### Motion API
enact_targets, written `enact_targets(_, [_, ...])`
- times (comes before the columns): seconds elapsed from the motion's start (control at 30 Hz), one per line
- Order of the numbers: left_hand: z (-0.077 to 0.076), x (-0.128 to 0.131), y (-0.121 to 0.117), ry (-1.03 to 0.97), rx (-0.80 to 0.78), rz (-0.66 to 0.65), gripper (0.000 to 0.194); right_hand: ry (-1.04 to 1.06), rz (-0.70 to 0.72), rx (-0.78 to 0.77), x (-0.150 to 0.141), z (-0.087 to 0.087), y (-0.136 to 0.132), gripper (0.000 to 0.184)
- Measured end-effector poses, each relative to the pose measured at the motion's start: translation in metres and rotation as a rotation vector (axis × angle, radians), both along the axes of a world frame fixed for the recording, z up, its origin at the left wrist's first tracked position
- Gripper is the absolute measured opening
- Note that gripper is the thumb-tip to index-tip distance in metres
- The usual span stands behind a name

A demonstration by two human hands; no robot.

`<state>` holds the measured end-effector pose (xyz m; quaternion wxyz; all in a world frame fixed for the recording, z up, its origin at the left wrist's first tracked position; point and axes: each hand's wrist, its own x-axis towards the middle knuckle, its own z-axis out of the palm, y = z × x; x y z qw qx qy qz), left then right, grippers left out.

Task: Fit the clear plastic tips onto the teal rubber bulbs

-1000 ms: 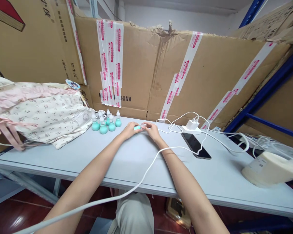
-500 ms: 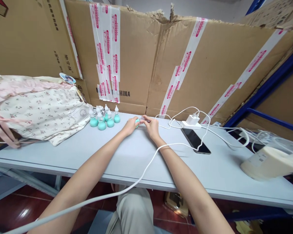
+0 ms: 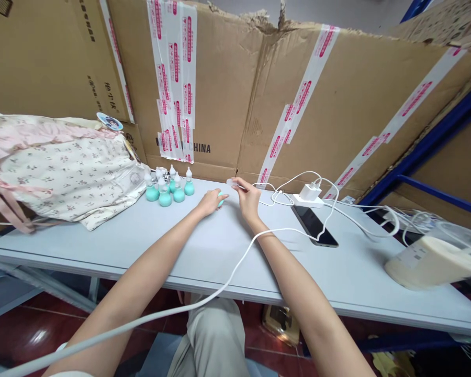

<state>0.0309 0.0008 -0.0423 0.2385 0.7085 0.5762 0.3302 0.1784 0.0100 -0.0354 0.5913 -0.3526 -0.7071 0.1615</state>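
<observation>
My left hand [image 3: 210, 203] is closed around a teal rubber bulb [image 3: 221, 198], which shows only in part past the fingers. My right hand [image 3: 246, 195] pinches a small clear nozzle tip [image 3: 231, 183], raised a little above and to the right of the bulb. Bulb and tip are apart. To the left of my hands, several teal bulb aspirators with clear tips [image 3: 165, 196] stand upright in a group on the grey table [image 3: 220, 251].
A floral fabric bag [image 3: 70, 173] lies at the left. Toward the right are a black phone [image 3: 314, 225], a white charger [image 3: 310, 192] and a cream container [image 3: 427, 262]. A white cable [image 3: 235, 272] crosses above my right forearm. Cardboard [image 3: 220, 104] walls the back.
The clear tip has come away from the teal bulb. My right hand has lifted with the tip, while the left stays low with the bulb.
</observation>
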Motion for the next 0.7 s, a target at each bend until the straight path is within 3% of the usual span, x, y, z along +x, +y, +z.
enact_targets(0.1, [-0.002,-0.005,0.004,-0.077,0.142,0.084,0.020,0.011,-0.058,-0.045,0.010,0.003,0.009,0.023])
enact_targets(0.23, [-0.007,-0.008,0.013,-0.190,0.288,0.166,0.014,-0.136,-0.127,-0.088,0.026,-0.001,0.022,0.025])
enact_targets(0.5, [-0.023,-0.012,0.027,-0.116,0.274,0.135,0.018,-0.537,-0.213,-0.178,0.006,-0.014,0.028,0.032])
enact_targets(0.7, [-0.025,-0.015,0.030,-0.058,0.208,0.126,0.023,-0.546,-0.225,-0.192,0.002,-0.023,0.031,0.031])
